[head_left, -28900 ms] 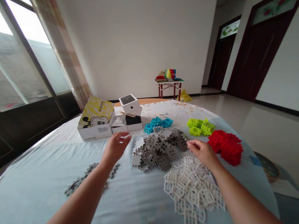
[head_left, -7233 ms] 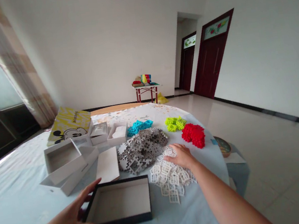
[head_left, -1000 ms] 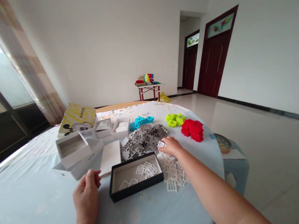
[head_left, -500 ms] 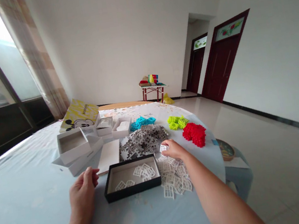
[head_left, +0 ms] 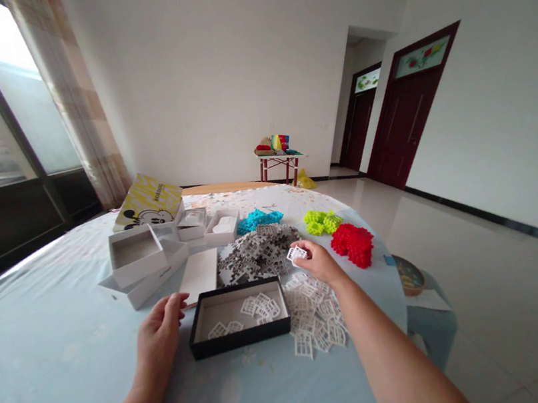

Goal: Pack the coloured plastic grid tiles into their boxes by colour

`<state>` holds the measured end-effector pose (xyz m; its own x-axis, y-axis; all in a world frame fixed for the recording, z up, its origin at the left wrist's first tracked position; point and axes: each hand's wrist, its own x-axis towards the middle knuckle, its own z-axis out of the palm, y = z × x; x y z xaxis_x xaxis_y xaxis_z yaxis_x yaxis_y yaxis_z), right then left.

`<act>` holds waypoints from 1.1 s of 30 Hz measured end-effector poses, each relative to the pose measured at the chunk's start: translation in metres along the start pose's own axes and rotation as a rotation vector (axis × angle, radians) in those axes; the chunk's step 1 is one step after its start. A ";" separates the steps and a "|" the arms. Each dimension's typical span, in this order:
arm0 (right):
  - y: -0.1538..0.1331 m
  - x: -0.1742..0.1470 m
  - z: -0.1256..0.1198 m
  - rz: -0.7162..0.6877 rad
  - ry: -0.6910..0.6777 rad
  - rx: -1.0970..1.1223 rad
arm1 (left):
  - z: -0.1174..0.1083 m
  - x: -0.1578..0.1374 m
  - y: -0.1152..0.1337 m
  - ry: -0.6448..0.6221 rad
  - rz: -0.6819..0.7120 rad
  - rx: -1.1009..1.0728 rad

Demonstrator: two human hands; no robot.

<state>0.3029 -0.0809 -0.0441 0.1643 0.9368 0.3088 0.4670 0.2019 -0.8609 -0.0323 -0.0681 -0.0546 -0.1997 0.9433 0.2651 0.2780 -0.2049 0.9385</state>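
White plastic window-shaped lattice (head_left: 296, 255) pinched in the right hand (head_left: 318, 261)

Whether one piece or several are clamped between thumb and fingers cannot be told. Judged by its look, it should be light, stiff and slightly slick; thin bars might snap, so it is best gripped by its outer frame. Its barred face is tilted leftward; its long axis cannot be made out. Between the hands, a black-walled rectangular open box (head_left: 242, 340) is stretched lengthwise from side to side. The left hand (head_left: 159, 329) is held well apart, fingers curled, possibly around nothing.
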 end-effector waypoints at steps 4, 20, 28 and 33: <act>-0.031 -0.005 0.013 -0.042 -0.066 0.240 | 0.000 0.001 -0.001 0.009 0.016 0.002; 0.000 -0.010 -0.012 -0.008 0.065 -0.119 | 0.000 -0.006 0.006 -0.313 0.266 0.210; 0.042 -0.022 -0.016 0.081 0.128 -0.329 | -0.009 0.000 -0.007 -0.650 0.332 0.254; 0.038 -0.023 -0.016 0.080 0.145 -0.355 | -0.018 0.010 -0.016 -0.623 0.299 0.279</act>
<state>0.3304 -0.0995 -0.0775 0.3214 0.8903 0.3226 0.7152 -0.0049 -0.6989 -0.0561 -0.0598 -0.0633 0.4687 0.8480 0.2475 0.4821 -0.4803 0.7327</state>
